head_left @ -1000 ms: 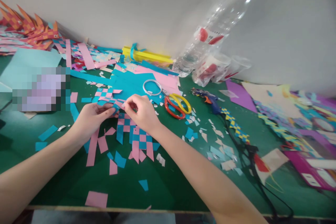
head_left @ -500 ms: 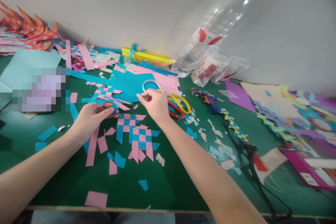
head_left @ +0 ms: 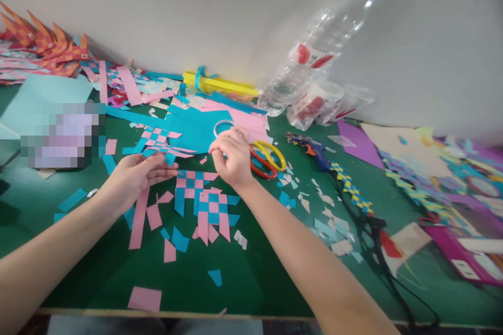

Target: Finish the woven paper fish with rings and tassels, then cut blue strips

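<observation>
My left hand is over the table with thumb and fingers pressed together at a small blue paper piece; pink strips lie right behind it, and I cannot tell whether they belong to it. My right hand is curled closed, and anything inside it is hidden. Behind its knuckles shows a pale ring, partly covered. Scissors with red and yellow handles lie just right of that hand. Between and below the hands rest two woven pink-and-blue paper fish, an upper one and a lower one.
Cut paper scraps are scattered over the green table. Blue sheets lie behind the hands. A large clear bottle leans at the wall beside bagged cups. A blue glue gun and its cable lie right. Orange woven fish sit far left.
My right hand has turned and curled further closed, rising slightly. My left fingers have shifted around the blue paper, showing less of it. The things on the table stay in place.
</observation>
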Demonstrator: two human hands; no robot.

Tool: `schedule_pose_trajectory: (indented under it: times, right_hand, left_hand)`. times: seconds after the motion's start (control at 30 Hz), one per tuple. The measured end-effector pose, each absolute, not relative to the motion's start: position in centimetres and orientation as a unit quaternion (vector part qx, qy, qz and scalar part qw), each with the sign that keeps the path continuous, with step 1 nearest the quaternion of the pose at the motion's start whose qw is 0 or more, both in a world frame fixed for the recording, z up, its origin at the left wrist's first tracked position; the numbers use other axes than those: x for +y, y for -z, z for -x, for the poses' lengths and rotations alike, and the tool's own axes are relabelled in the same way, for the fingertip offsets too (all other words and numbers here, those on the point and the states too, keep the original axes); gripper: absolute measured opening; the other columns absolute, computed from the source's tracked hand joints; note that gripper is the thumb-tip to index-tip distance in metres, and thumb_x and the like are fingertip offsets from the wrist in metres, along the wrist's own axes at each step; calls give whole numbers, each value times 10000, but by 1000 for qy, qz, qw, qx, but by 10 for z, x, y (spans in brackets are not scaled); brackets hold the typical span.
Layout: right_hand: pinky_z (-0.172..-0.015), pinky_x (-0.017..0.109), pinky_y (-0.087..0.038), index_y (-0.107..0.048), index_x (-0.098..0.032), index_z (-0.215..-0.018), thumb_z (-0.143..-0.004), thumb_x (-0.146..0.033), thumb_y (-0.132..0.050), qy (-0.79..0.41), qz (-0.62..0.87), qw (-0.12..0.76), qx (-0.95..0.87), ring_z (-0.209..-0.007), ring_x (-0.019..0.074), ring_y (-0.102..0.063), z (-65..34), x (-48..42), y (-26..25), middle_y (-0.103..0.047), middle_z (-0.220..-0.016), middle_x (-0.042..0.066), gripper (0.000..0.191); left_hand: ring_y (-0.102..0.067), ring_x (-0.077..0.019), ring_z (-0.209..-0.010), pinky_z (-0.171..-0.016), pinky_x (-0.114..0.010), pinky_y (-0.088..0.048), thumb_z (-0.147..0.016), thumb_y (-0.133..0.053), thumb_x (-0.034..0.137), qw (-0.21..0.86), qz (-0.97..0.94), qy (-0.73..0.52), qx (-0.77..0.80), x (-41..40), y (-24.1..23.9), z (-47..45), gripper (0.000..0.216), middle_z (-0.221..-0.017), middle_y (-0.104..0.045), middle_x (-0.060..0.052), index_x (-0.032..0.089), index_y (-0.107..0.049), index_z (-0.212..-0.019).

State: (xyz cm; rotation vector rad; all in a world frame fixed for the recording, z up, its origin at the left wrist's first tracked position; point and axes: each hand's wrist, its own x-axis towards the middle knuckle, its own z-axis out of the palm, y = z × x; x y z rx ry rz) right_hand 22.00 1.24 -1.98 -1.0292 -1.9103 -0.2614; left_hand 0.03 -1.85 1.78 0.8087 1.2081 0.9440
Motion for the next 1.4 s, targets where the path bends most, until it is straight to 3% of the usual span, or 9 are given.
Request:
schedule_pose_trajectory:
  times: [0.07,0.3,0.5,0.67,0.77,0.83,1.0,1.1,1.4]
  right_hand:
    - [-967,397,-368,-583,-229,-710,-865,-180,-428,105,408,457,-784,-724,158,-592,-215,7,16,-646,-643,-15,224]
    - [-1114,438,-286,-581,-215,-1163,-927,-310,-481,48,333,320,-886,-1137,193,-581,-204,3,20,-678,-1194,48,273]
    - [-1116,477,-307,-647,-216,-1093,-968,-199,-407,77,295,270,-913,-1093,173,-613,-204,5,22,-704,-1162,23,271]
    - [-1114,506,-314,-676,-212,-1032,-965,-190,-418,91,290,251,-919,-1022,179,-639,-203,5,22,-732,-1087,20,268]
    - [-1114,518,-315,-671,-219,-1037,-961,-184,-427,91,285,247,-922,-1031,178,-633,-203,5,23,-729,-1086,18,258]
    - [-1110,527,-317,-666,-230,-1040,-959,-171,-425,86,286,242,-923,-1043,178,-628,-203,5,24,-727,-1084,17,261]
    - [-1107,529,-322,-659,-220,-1065,-960,-149,-407,92,279,249,-923,-1065,179,-621,-204,4,28,-723,-1088,27,282]
    - [-1111,527,-317,-668,-217,-1058,-961,-151,-407,93,281,254,-921,-1048,177,-625,-204,4,28,-725,-1083,28,286]
    - [-1124,509,-306,-682,-210,-1030,-965,-143,-392,97,286,254,-919,-1022,166,-635,-203,3,23,-735,-1056,20,305]
  left_hand:
    - [-728,-241,-795,-877,-386,-556,-786,-695,292,661,-340,-419,521,-16,-15,0,185,-777,-745,-114,132,-605,-808]
    - [-730,-234,-773,-837,-376,-576,-843,-591,394,695,-312,-390,517,-12,-14,3,245,-813,-749,-117,181,-569,-725]
    - [-720,-223,-693,-728,-333,-592,-848,-552,501,689,-441,-287,498,-18,-17,6,391,-811,-750,-124,147,-712,-814]
    - [-676,-190,-548,-595,-303,-562,-849,-571,474,668,-594,-217,393,-28,-28,6,349,-719,-728,-90,181,-711,-721]
    - [-653,-169,-548,-589,-288,-537,-871,-546,431,575,-639,-303,411,-28,-31,9,318,-668,-701,-45,182,-692,-737]
    - [-655,-165,-648,-684,-280,-524,-887,-524,398,430,-676,-356,482,-24,-31,13,290,-697,-702,-25,184,-690,-784]
    - [-601,-248,-1004,-902,-344,-449,-939,-420,389,89,-770,-280,566,-5,-23,29,352,-1089,-683,-81,171,-668,-1061]
    - [-496,-304,-1191,-1053,-432,-338,-948,-396,355,39,-824,-204,527,5,-13,35,380,-1188,-649,-125,138,-655,-1121]
    - [-432,-375,-1257,-1016,-546,-326,-936,-387,322,8,-850,-155,504,17,6,38,376,-1306,-555,-161,197,-650,-1174]
